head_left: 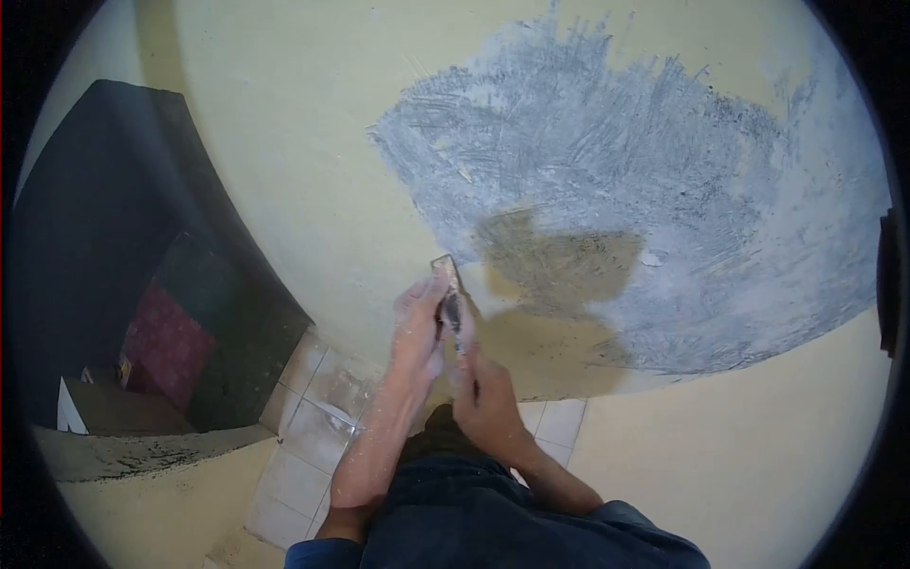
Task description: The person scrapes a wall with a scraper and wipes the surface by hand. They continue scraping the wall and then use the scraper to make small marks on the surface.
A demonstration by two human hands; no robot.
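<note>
A narrow scraper (449, 289) points up at the wall, its flat end smeared with pale dust. My left hand (419, 305), whitened with powder, is wrapped around it just below that end. Lower down, my right hand (485, 400) closes around the handle, most of which its fingers hide. The scraper's tip lies right at the lower left border of a rough grey scraped patch (569, 152), where yellow paint (322, 142) begins. My hands' shadow falls across the patch to the right of the tool.
At the left a dark doorway opens onto a room with a reddish cloth (171, 332) and a white-sided box (114, 408). Dusty white floor tiles (313, 436) run below the wall. A dark object (889, 284) stands at the right edge.
</note>
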